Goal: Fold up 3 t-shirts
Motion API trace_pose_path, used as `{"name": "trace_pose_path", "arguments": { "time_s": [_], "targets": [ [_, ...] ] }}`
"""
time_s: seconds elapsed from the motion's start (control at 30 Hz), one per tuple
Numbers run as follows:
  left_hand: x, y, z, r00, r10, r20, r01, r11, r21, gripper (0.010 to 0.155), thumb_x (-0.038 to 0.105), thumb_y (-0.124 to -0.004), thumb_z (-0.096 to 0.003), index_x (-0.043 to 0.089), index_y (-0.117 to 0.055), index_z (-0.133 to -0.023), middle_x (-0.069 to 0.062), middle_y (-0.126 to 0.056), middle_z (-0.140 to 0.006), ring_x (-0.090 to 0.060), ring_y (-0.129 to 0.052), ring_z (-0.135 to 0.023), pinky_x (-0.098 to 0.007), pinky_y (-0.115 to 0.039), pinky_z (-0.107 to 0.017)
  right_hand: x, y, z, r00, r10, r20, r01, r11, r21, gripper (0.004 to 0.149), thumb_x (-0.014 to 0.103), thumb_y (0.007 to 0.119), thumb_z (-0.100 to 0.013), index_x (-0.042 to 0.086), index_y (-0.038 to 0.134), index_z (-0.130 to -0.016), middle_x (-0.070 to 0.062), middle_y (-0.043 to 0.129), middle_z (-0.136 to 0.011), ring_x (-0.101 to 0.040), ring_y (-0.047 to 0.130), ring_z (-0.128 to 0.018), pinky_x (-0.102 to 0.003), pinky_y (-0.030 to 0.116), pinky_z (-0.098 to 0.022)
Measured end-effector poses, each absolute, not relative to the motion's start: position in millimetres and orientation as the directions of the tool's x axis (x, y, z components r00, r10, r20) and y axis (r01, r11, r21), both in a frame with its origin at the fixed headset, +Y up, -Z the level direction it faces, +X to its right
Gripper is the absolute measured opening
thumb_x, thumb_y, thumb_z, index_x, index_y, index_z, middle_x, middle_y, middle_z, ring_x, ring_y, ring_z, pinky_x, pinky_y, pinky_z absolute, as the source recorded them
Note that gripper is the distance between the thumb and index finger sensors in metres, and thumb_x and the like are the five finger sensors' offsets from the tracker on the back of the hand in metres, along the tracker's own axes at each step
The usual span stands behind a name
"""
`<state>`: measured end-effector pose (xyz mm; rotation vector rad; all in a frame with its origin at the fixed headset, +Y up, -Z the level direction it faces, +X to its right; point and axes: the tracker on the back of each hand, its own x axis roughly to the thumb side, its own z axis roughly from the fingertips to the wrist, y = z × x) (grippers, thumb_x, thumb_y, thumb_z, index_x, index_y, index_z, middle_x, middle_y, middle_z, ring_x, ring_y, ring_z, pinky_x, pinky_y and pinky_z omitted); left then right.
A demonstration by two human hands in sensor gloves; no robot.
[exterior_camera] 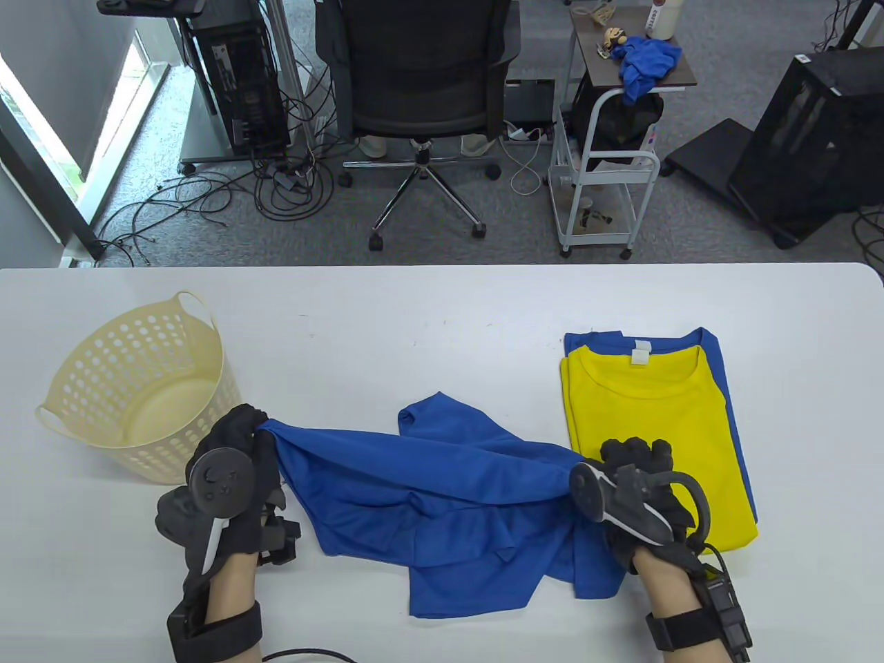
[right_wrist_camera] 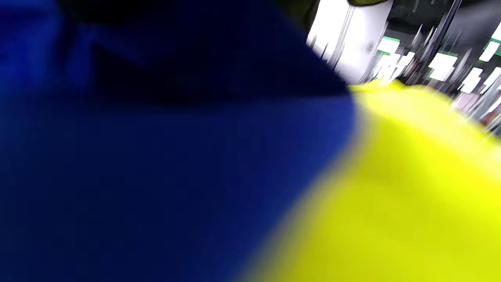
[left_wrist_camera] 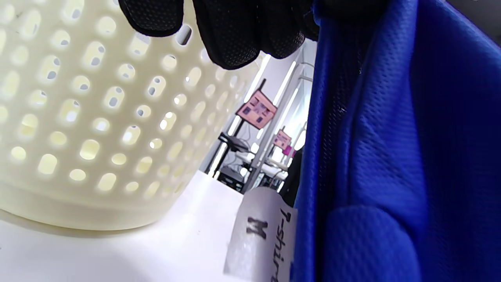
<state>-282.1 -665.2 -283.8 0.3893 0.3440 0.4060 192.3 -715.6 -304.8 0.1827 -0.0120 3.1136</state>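
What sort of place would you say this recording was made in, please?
Most likely an office or lab workspace: a white table faces an office chair, computer towers with loose cables on carpet, and a rolling cart.

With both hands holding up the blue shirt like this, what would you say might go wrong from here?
1. The right hand grips the loose blue shirt right over the folded yellow shirt; dragging the cloth could rumple that stack.
2. The left hand hangs close beside the basket; a swing leftward might knock it.
3. The blue shirt hangs bunched and twisted between the hands, so laying it down now would likely trap creases.
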Motion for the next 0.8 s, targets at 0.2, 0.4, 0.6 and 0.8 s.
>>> {"name": "trace_pose_path", "arguments": {
  "time_s": [0.2, 0.4, 0.6, 0.8],
  "targets": [
    [-285.4, -669.4, -288.9, 0.864, 0.425, -0.27, -0.298, 0.864, 0.405, 0.043, 0.048, -0.06, -0.0489, 0.04, -0.062, -0.091, 0.012, -0.067, -0.103, -0.015, -0.074, -0.095, -0.049, -0.063, -0.077, 222.0, -707.4, -310.6, -0.988, 0.115, -0.102, -0.098, -0.982, -0.16, 0.039, 0.047, 0.07, -0.046, 0.019, 0.088, -0.067, -0.007, 0.075, -0.093, -0.043, 0.068, -0.091, -0.071, 0.044, -0.069],
    [-271.9, -677.6, -299.3, 0.913, 0.315, -0.261, -0.223, 0.918, 0.327, 0.043, 0.05, -0.064, -0.0468, 0.041, -0.068, -0.089, 0.012, -0.073, -0.099, -0.016, -0.079, -0.092, -0.049, -0.066, -0.075, 216.9, -716.4, -315.5, -0.963, -0.134, -0.232, 0.187, -0.957, -0.222, 0.047, 0.042, 0.081, -0.044, 0.023, 0.073, -0.086, -0.009, 0.07, -0.096, -0.043, 0.069, -0.09, -0.07, 0.046, -0.069],
    [-273.7, -683.2, -302.8, 0.912, 0.299, -0.282, -0.216, 0.932, 0.29, 0.043, 0.051, -0.065, -0.0464, 0.041, -0.069, -0.088, 0.012, -0.074, -0.099, -0.016, -0.079, -0.092, -0.049, -0.066, -0.074, 169.8, -698.7, -288.9, -0.985, -0.172, 0.025, 0.146, -0.9, -0.41, 0.048, 0.035, 0.086, -0.041, 0.039, 0.068, -0.085, 0.001, 0.062, -0.104, -0.033, 0.065, -0.097, -0.067, 0.044, -0.074],
    [-275.5, -685.9, -303.0, 0.909, 0.305, -0.286, -0.225, 0.933, 0.281, 0.043, 0.05, -0.065, -0.0464, 0.041, -0.069, -0.088, 0.012, -0.074, -0.099, -0.016, -0.079, -0.092, -0.049, -0.066, -0.074, 140.4, -725.8, -293.7, -0.926, -0.318, 0.204, 0.301, -0.947, -0.11, 0.039, 0.034, 0.084, -0.042, 0.044, 0.075, -0.079, -0.004, 0.048, -0.112, -0.042, 0.045, -0.103, -0.068, 0.035, -0.074]
  ]
}}
